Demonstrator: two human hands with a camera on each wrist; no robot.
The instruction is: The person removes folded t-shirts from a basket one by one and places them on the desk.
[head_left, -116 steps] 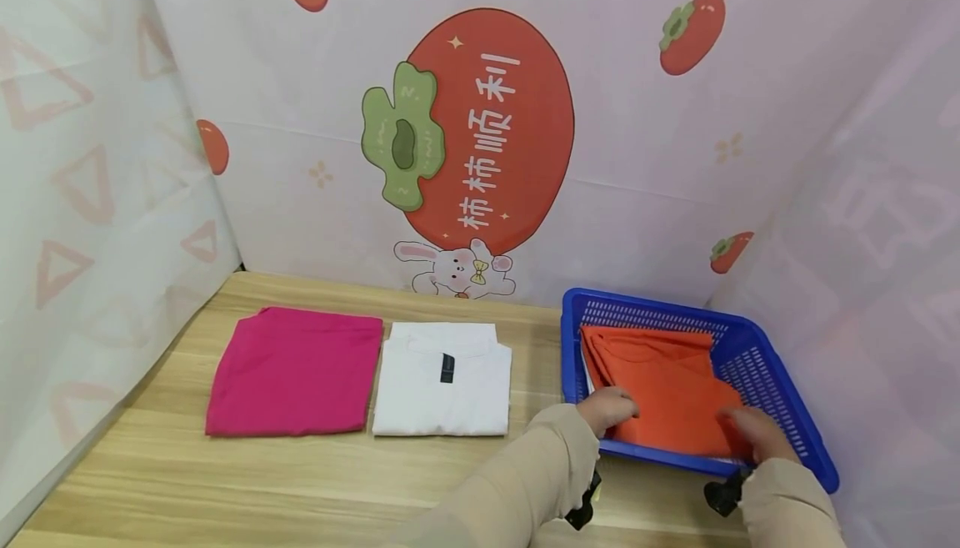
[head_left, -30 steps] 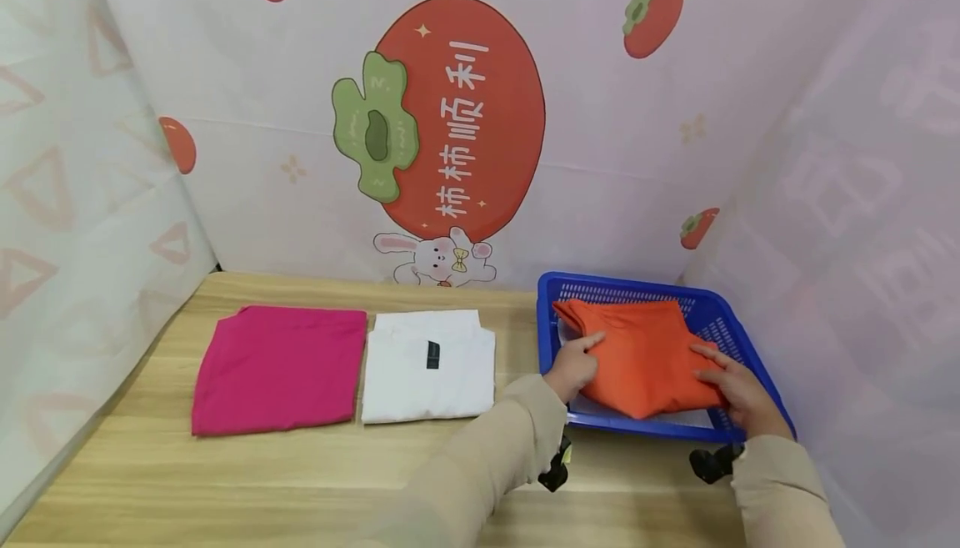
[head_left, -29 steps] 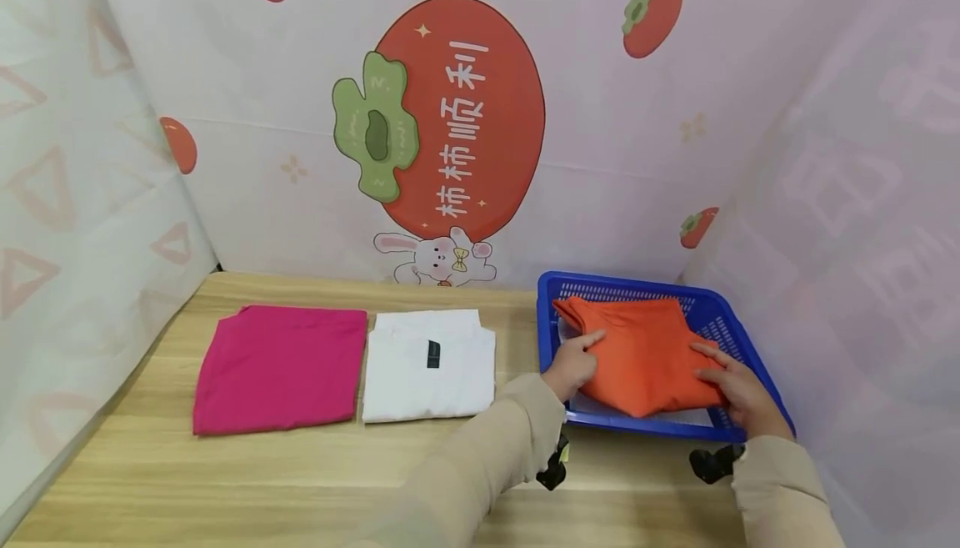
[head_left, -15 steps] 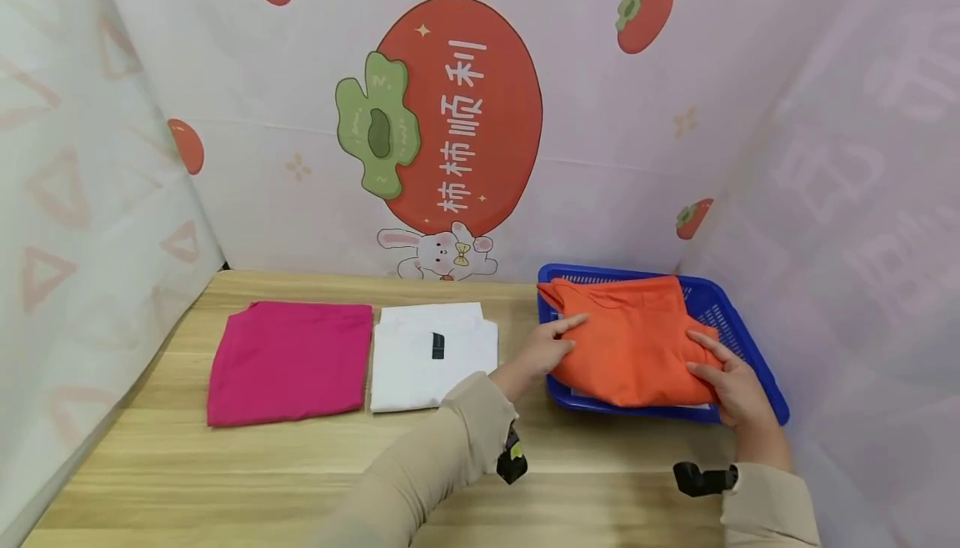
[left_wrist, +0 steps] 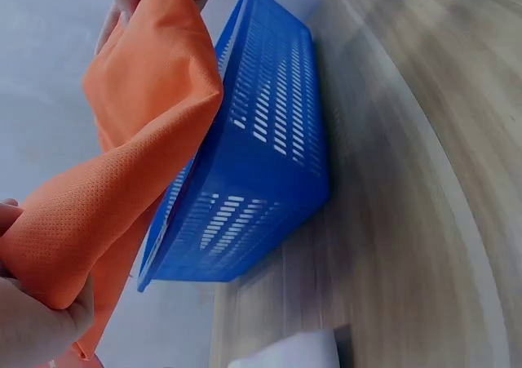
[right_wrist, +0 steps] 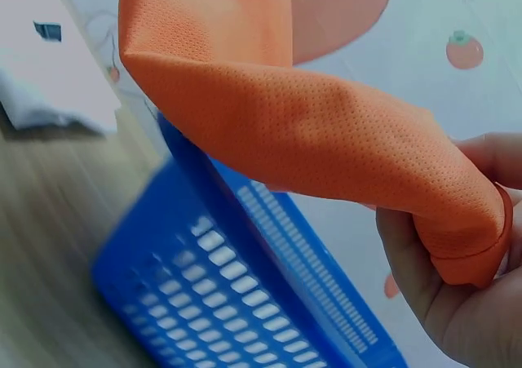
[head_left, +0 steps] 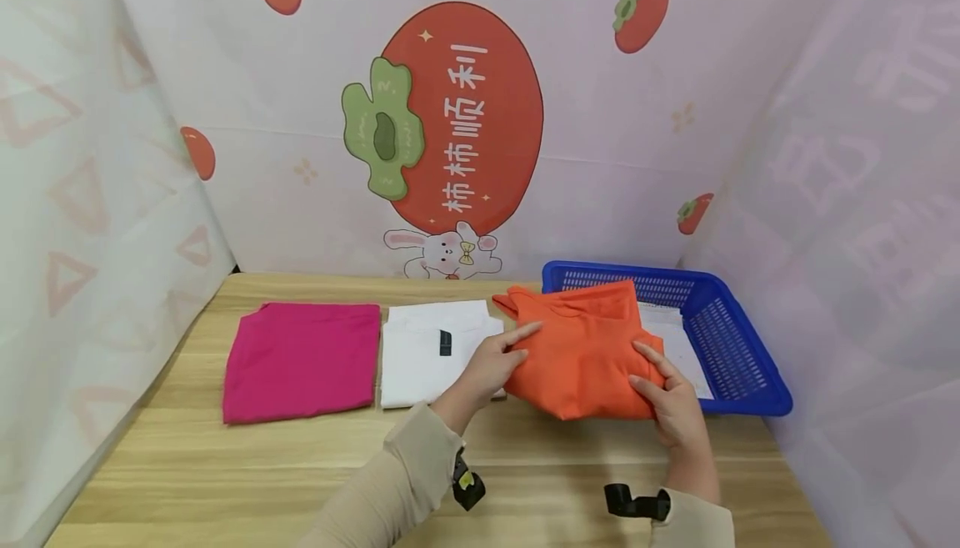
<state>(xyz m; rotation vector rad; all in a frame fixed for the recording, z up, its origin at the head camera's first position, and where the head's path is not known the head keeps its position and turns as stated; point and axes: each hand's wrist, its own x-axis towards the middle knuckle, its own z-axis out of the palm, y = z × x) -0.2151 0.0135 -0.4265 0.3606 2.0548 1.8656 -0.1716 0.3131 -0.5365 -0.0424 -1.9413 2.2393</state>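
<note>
Both my hands hold a folded orange T-shirt (head_left: 581,364) by its sides, raised over the table and the basket's left part. My left hand (head_left: 487,369) grips its left edge, thumb toward me. On the opposite side, my right hand (head_left: 675,402) pinches the right edge. In the left wrist view the shirt (left_wrist: 155,99) sags between the two hands beside the basket. The right wrist view shows its mesh fabric (right_wrist: 326,131) bunched inside the curled fingers (right_wrist: 400,246). A blue perforated basket (head_left: 727,335) stands behind, with a folded white garment (head_left: 678,352) lying in it.
A folded white shirt (head_left: 420,373) with a black neck label lies left of the orange one. Further left is a folded magenta garment (head_left: 303,364). All rest on a wooden table (head_left: 270,481), with printed cloth walls (head_left: 255,206) behind and at both sides.
My hands have lifted the orange T-shirt out of the blue basket and carried it left, toward the white shirt. The white garment inside the basket now shows.
</note>
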